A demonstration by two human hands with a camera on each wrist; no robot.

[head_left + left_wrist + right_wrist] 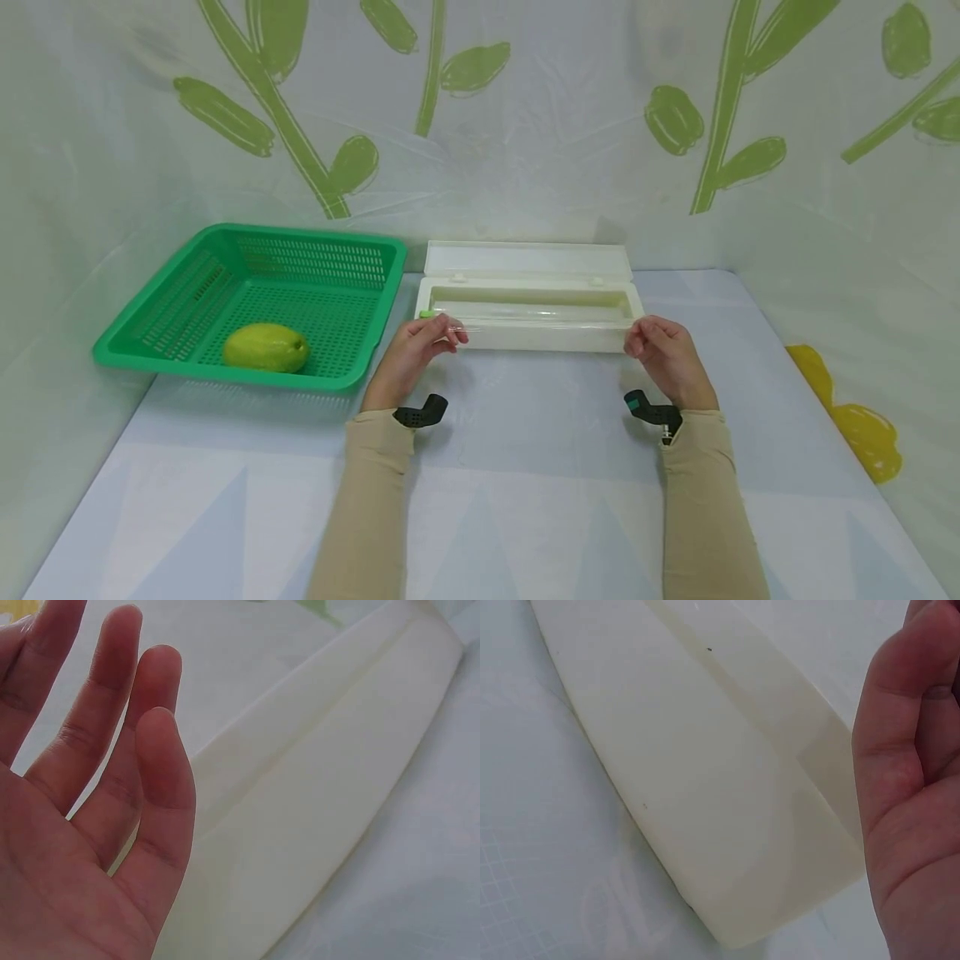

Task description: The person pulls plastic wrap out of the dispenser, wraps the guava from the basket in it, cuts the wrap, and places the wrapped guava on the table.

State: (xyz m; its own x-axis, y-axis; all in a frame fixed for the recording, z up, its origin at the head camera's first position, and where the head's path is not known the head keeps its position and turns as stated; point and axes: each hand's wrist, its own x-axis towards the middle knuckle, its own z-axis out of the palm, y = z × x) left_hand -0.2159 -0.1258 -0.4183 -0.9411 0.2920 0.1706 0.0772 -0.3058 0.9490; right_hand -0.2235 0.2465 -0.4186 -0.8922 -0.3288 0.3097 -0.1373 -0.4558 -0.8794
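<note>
A white cling film dispenser box point(540, 342) stands at the back of the table, its lid point(528, 260) raised behind it. Inside lies a clear roll of film point(517, 310). Clear cling film point(540, 326) stretches along the box's front edge between the two hands. At the left end, my left hand point(417, 348) pinches the film between thumb and index finger; its other fingers spread loosely in the left wrist view. My right hand point(669, 350), fingers curled, grips the film at the right end. A small green piece point(427, 314) shows at the box's left side.
To the left stands a green plastic basket point(225, 375) with a yellow-green oval fruit point(266, 347) in it. A pale wall covering point(540, 125) with green leaf prints rises right behind the box. The table point(525, 500) has a light patterned cover.
</note>
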